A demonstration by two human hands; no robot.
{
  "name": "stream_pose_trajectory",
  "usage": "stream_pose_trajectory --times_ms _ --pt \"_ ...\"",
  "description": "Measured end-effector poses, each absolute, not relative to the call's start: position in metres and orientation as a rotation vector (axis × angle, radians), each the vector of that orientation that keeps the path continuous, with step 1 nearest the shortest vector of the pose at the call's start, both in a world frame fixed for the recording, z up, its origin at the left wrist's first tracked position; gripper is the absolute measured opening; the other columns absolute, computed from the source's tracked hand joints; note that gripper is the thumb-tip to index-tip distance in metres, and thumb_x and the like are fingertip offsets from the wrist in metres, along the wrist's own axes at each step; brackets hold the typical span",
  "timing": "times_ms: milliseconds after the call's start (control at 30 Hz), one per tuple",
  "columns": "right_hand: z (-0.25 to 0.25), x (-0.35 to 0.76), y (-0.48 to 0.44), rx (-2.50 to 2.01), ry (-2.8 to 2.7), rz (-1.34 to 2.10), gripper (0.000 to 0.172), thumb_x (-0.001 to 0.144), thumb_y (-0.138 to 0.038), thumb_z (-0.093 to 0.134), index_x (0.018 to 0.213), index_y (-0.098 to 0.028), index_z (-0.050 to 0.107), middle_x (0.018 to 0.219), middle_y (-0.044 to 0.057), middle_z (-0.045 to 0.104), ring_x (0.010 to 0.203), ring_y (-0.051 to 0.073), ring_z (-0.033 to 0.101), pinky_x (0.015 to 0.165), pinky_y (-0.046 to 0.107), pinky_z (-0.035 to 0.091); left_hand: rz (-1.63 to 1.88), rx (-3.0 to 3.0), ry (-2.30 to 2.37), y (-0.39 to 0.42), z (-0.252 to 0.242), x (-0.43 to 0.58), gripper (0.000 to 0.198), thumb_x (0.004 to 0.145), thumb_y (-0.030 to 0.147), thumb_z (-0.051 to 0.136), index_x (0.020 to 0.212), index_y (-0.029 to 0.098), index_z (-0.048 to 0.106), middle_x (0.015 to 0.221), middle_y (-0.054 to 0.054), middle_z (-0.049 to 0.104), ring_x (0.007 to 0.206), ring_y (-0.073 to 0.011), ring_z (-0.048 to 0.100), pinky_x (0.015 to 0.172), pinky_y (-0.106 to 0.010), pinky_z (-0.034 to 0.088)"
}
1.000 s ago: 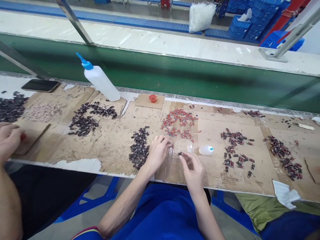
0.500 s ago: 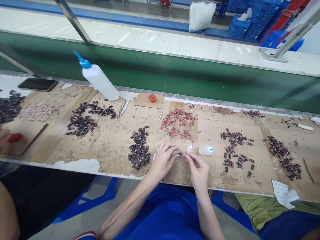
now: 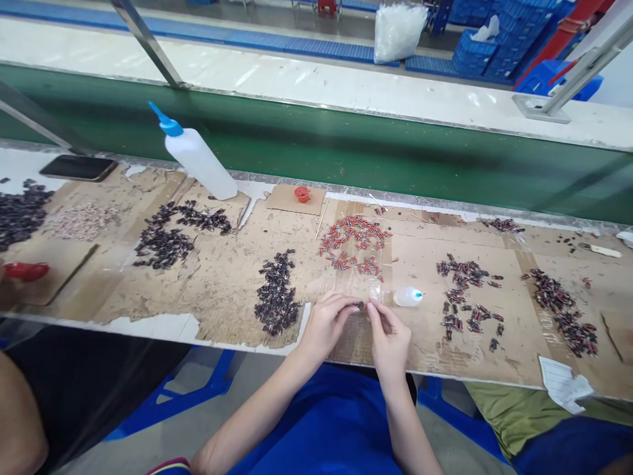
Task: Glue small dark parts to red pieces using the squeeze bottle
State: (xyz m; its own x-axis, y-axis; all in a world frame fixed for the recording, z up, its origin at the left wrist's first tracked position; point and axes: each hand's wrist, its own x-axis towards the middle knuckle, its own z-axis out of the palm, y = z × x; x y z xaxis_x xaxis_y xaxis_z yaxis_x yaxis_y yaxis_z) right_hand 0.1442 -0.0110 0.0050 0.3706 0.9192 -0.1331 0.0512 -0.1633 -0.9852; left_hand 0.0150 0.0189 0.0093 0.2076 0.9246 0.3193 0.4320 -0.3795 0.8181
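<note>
My left hand (image 3: 324, 323) and my right hand (image 3: 390, 336) meet fingertip to fingertip at the near edge of the cardboard-covered bench (image 3: 222, 277). Both pinch one small dark part (image 3: 362, 305) between them. A pile of dark parts (image 3: 275, 293) lies just left of my left hand. A scatter of red parts (image 3: 353, 244) lies just beyond my hands. A small clear dropper bottle with a blue tip (image 3: 408, 297) lies on its side right of my right hand.
A large white squeeze bottle with a blue nozzle (image 3: 198, 158) leans at the back left. A red cap (image 3: 301, 193) sits on a cardboard scrap. More piles of dark parts (image 3: 168, 237) (image 3: 465, 290) (image 3: 564, 310) lie along the bench. Another person's arm (image 3: 20, 422) is at the left.
My hands came together from apart and now pinch the small part between them, a little nearer the bench edge. The person at the left drew their hand back, leaving a red item on the cardboard.
</note>
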Motion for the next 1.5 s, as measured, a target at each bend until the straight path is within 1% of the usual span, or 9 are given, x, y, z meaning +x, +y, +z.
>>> stream_pose_trajectory --times_ms 233,500,767,967,1067,1167,1300,1400,1500 --pt "0.007 0.139 -0.012 -1.536 -0.92 0.983 0.03 0.079 -0.043 0.064 0.088 -0.016 0.074 0.093 0.01 0.076 0.084 0.024 0.072 0.08 0.039 0.059 1.114 1.826 1.245 0.015 0.013 0.019 0.018 0.092 0.023 0.055 0.089 0.02 0.072 0.084 -0.006 0.074 0.079 -0.0183 0.066 0.072 -0.03 0.055" --pt "0.004 0.135 -0.02 -1.576 -0.914 0.868 0.029 0.08 -0.042 0.065 0.088 -0.015 0.075 0.096 0.012 0.075 0.091 0.027 0.071 0.089 0.043 0.056 1.019 1.565 1.223 0.015 0.023 0.021 0.015 0.086 0.022 0.06 0.087 0.021 0.075 0.086 -0.006 0.076 0.084 -0.0202 0.067 0.079 -0.033 0.055" --pt "0.003 0.138 -0.02 -1.55 -1.003 0.784 0.03 0.081 -0.043 0.065 0.088 -0.017 0.076 0.094 0.012 0.076 0.09 0.026 0.071 0.088 0.043 0.057 0.996 1.431 1.243 0.013 0.024 0.024 0.014 0.081 0.02 0.061 0.086 0.018 0.074 0.086 -0.006 0.074 0.083 -0.0188 0.067 0.079 -0.031 0.054" --pt "0.007 0.147 -0.02 -1.498 -1.146 0.867 0.023 0.085 -0.035 0.062 0.093 -0.019 0.075 0.098 0.011 0.075 0.091 0.025 0.071 0.087 0.041 0.057 1.005 1.424 1.274 0.012 0.024 0.024 0.012 0.079 0.018 0.061 0.084 0.018 0.072 0.084 -0.004 0.073 0.083 -0.018 0.066 0.081 -0.031 0.053" --pt "0.011 0.157 -0.024 -1.499 -1.268 0.755 0.022 0.085 -0.03 0.062 0.1 -0.02 0.074 0.1 0.01 0.075 0.088 0.023 0.072 0.084 0.039 0.059 0.98 1.413 1.2 0.01 0.024 0.029 0.012 0.08 0.018 0.06 0.085 0.017 0.072 0.086 -0.005 0.073 0.086 -0.0181 0.066 0.083 -0.031 0.053" --pt "0.014 0.17 -0.03 -1.529 -1.345 0.554 0.018 0.084 -0.027 0.063 0.097 -0.021 0.074 0.094 0.008 0.076 0.082 0.022 0.072 0.079 0.038 0.06 0.918 1.432 1.107 0.008 0.023 0.035 0.018 0.083 0.022 0.06 0.097 0.018 0.07 0.093 -0.007 0.073 0.09 -0.0187 0.067 0.087 -0.033 0.053" --pt "0.011 0.195 -0.037 -1.644 -1.209 0.311 0.017 0.082 -0.03 0.066 0.091 -0.019 0.074 0.089 0.009 0.075 0.08 0.023 0.071 0.081 0.041 0.058 0.917 1.642 1.172 0.011 0.022 0.023 0.046 0.084 0.03 0.064 0.127 0.022 0.054 0.112 -0.007 0.069 0.107 -0.0222 0.062 0.097 -0.041 0.048" --pt "0.009 0.215 -0.032 -1.714 -0.962 0.188 0.025 0.08 -0.035 0.067 0.095 -0.015 0.072 0.093 0.012 0.073 0.082 0.023 0.069 0.084 0.042 0.056 0.985 1.882 1.449 0.02 0.022 -0.007 0.023 0.088 0.027 0.057 0.11 0.022 0.064 0.109 -0.007 0.069 0.106 -0.0239 0.059 0.096 -0.043 0.046" --pt "0.01 0.23 -0.02 -1.658 -1.015 0.191 0.036 0.078 -0.038 0.069 0.105 -0.014 0.068 0.109 0.015 0.068 0.098 0.026 0.066 0.086 0.045 0.055 0.782 1.967 1.919 0.026 0.025 -0.039 0.016 0.087 0.023 0.057 0.098 0.02 0.068 0.099 -0.01 0.07 0.099 -0.029 0.057 0.086 -0.046 0.046"
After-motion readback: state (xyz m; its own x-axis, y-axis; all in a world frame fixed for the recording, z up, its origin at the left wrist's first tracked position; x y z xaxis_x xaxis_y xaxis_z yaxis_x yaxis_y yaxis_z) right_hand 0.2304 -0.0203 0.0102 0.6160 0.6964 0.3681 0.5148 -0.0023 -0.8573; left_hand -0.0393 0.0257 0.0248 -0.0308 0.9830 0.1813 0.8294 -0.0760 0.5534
